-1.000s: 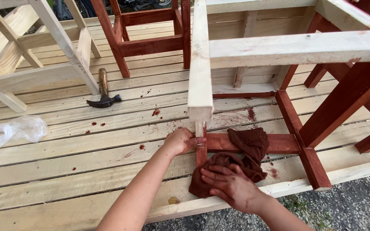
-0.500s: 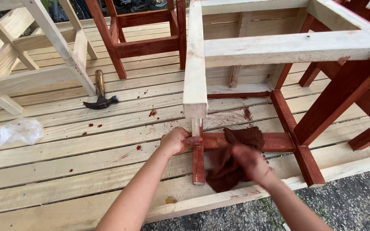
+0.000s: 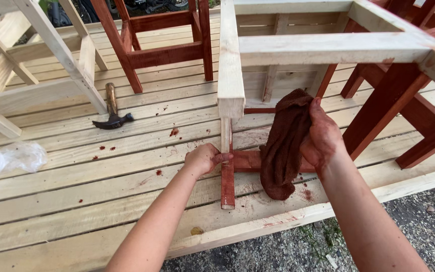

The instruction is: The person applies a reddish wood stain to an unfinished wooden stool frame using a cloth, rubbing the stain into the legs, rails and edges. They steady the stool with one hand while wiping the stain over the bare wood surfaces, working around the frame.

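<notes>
The wooden frame (image 3: 323, 48) is part stained: its right-hand legs, the low rail by the deck and the foot of the near leg (image 3: 227, 166) are red-brown, while the top rails and the upper part of that near leg are bare pale wood, so by the look of it most of the top is yet to be coloured. The left hand (image 3: 205, 157) is closed around the near leg just above its stained foot, steadying it. The right hand (image 3: 322, 136), itself smeared red-brown, grips the stain-soaked brown rag (image 3: 284, 143), which hangs just right of the near leg, lifted off the wood and touching nothing that I can make out. Behind the frame stands a stool-like piece (image 3: 164, 38) already fully stained; left of the frame is another frame of bare pale wood (image 3: 51, 65). All of it sits on a deck of pale planks (image 3: 76, 196), spotted with red drips near the leg (more a mess than a finish). A claw hammer (image 3: 112, 113) lies left of the frame, a crumpled clear plastic bag (image 3: 8, 160) farther left, and gravel with some weeds (image 3: 328, 247) lies below the deck's near edge.
</notes>
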Action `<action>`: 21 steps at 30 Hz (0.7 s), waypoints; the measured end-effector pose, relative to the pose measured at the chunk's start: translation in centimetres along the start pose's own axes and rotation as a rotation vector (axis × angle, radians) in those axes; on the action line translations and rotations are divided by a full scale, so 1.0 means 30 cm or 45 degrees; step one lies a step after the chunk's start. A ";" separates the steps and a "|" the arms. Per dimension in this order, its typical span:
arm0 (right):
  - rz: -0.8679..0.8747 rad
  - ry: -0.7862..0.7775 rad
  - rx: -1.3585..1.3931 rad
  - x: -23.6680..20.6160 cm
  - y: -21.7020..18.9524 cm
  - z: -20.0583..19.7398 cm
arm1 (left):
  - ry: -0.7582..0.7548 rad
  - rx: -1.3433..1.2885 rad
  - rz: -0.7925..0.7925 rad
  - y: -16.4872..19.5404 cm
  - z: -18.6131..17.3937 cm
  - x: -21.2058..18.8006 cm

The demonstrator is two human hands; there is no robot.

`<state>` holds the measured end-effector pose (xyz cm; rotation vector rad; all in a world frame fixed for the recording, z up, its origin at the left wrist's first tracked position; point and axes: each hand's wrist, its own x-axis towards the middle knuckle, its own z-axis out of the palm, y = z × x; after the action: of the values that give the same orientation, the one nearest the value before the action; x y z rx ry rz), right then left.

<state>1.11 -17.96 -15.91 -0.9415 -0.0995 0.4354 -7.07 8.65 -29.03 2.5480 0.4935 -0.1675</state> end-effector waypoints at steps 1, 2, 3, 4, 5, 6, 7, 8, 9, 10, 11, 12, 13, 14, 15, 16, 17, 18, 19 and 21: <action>0.003 0.021 -0.017 -0.006 -0.003 0.019 | 0.013 0.020 -0.002 -0.001 0.004 0.005; 0.009 0.044 -0.036 -0.010 -0.008 0.041 | 0.024 0.037 -0.005 -0.003 0.009 0.010; 0.018 0.068 -0.056 -0.014 -0.014 0.066 | 0.006 0.018 -0.013 -0.006 0.016 0.013; 0.028 0.050 -0.036 -0.019 -0.021 0.092 | -0.014 -0.001 -0.021 -0.009 0.025 0.015; 0.035 0.030 -0.019 -0.020 -0.031 0.117 | -0.032 -0.022 -0.026 -0.012 0.035 0.016; 0.044 0.005 -0.004 -0.019 -0.042 0.140 | -0.066 -0.058 -0.060 -0.016 0.042 0.019; 0.050 0.008 0.058 -0.021 -0.049 0.157 | -0.101 -0.094 -0.098 -0.022 0.048 0.017; 0.056 0.019 0.124 -0.021 -0.056 0.171 | -0.143 -0.124 -0.134 -0.029 0.053 0.013; 0.061 0.035 0.194 -0.023 -0.063 0.176 | -0.153 -0.097 -0.026 -0.033 0.051 0.013; 0.044 0.068 0.276 -0.022 -0.067 0.177 | -0.163 -0.071 0.084 -0.035 0.043 0.016; 0.024 0.097 0.356 -0.020 -0.069 0.175 | -0.172 -0.045 0.196 -0.036 0.026 0.016; -0.002 0.121 0.434 -0.016 -0.069 0.170 | -0.249 0.012 0.172 -0.036 0.001 0.022; -0.003 0.090 0.495 -0.012 -0.068 0.164 | -0.320 0.066 0.149 -0.033 -0.029 0.022; 0.001 0.053 0.558 -0.007 -0.066 0.156 | -0.390 0.121 0.121 -0.029 -0.062 0.020; 0.009 0.017 0.624 -0.003 -0.062 0.152 | -0.330 0.031 0.059 -0.021 -0.102 0.014; 0.018 0.024 0.654 0.000 -0.060 0.147 | -0.272 -0.058 -0.005 -0.012 -0.144 0.004; 0.028 0.034 0.686 -0.001 -0.057 0.145 | -0.217 -0.145 -0.071 -0.005 -0.183 -0.004; 0.037 0.047 0.717 -0.006 -0.056 0.146 | -0.105 -0.336 -0.009 0.001 -0.219 -0.010; 0.065 0.077 0.722 -0.016 -0.059 0.147 | 0.004 -0.530 0.055 0.017 -0.257 -0.016; 0.128 0.152 0.727 -0.051 -0.072 0.158 | 0.214 -0.922 0.173 0.053 -0.318 -0.043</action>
<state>-0.86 -16.08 -11.21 -0.4087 0.1756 0.4653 -7.48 12.03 -19.88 1.8778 0.3549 0.2396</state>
